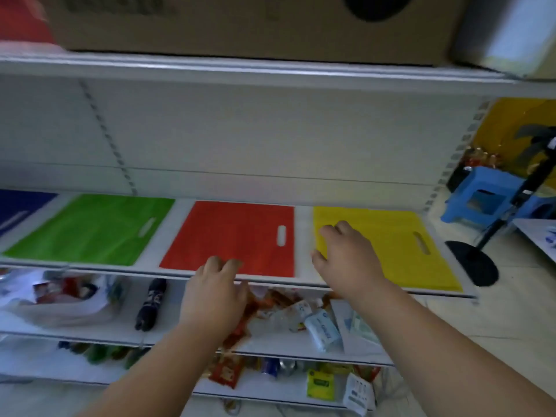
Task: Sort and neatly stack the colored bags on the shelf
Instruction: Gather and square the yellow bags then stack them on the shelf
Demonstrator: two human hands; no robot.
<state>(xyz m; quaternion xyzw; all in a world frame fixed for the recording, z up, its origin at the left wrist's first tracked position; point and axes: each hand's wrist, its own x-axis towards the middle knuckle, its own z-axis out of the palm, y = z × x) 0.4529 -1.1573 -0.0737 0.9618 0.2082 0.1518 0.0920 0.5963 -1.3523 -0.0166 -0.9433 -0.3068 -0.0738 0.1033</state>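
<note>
Flat colored bags lie side by side on a white shelf [304,233]: a blue bag [18,206] at the far left, then a green bag [93,230], a red bag [237,236] and a yellow bag [391,245]. My left hand [215,293] is at the shelf's front edge, its curled fingertips on the red bag's near edge. My right hand [346,257] hovers over the yellow bag's left side with fingers bent; whether it touches the bag is unclear.
Above is another shelf with a cardboard box [240,22]. Lower shelves hold a white plastic bag [60,299], a dark folded umbrella [150,302] and several snack packets [285,314]. At right stand blue stools [481,197] and a black stand base [475,263].
</note>
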